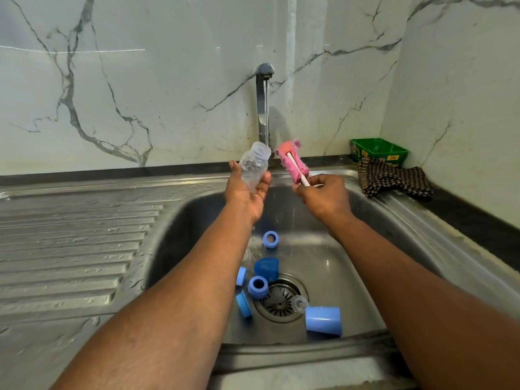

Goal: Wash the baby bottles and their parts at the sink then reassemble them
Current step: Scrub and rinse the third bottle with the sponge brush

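Note:
My left hand [247,192] holds a clear baby bottle [254,166], tilted with its open mouth up under the running tap [264,80]. My right hand [323,197] grips the white handle of a pink sponge bottle brush [292,161], its head just right of the bottle mouth. In the steel sink [351,249] lie several blue parts: a screw ring [270,239], a dark blue cap [266,268], another ring [257,287], a light blue cap [323,320] and a clear teat [298,303] beside the drain [278,301].
A ribbed steel draining board [73,249] lies to the left of the sink. At the back right stands a green box [378,150], with a checked cloth [394,180] draped in front of it. Marble walls close the back and right.

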`<state>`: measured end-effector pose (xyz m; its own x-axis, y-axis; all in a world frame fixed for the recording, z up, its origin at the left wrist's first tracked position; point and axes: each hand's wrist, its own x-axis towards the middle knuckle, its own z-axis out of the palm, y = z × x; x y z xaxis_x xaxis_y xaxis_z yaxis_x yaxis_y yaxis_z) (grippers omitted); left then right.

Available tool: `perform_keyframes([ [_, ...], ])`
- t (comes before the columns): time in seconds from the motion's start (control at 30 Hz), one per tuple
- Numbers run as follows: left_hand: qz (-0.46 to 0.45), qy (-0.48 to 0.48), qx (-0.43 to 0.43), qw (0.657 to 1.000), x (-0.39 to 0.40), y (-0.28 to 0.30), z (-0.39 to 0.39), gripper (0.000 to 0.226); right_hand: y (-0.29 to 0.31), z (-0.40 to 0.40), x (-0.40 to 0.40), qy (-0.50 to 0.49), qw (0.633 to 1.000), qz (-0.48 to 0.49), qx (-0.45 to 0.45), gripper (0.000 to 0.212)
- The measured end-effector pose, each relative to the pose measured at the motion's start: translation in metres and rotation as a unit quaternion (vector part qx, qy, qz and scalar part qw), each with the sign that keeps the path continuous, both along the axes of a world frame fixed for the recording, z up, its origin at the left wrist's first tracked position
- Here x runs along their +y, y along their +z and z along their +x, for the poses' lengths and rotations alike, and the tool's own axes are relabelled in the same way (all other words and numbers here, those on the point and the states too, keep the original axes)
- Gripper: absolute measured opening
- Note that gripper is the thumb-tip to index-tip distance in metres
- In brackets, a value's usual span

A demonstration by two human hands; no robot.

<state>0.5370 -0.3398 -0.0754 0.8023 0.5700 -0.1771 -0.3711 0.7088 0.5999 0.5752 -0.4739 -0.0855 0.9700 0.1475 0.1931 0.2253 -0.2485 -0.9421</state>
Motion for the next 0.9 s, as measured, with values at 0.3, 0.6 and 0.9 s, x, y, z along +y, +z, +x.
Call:
perform_keyframes([
  [0.3, 0.009, -0.061, 0.024, 0.998, -0.01, 0.001, 0.002, 0.052, 0.005, -0.004, -0.003, -0.021, 0.994, 0.055, -0.088, 0.054],
  [0.6, 0.005, -0.067, 0.016, 0.998, -0.009, 0.002, 0.001, 0.056, -0.001, 0.007, -0.001, 0.034, 0.996, 0.043, -0.063, 0.008],
  [0.9, 0.09, -0.09, 0.04, 0.991, -0.01, -0.003, 0.004, 0.059, 0.003, 0.002, -0.003, 0.038, 0.998, 0.051, -0.029, 0.019],
])
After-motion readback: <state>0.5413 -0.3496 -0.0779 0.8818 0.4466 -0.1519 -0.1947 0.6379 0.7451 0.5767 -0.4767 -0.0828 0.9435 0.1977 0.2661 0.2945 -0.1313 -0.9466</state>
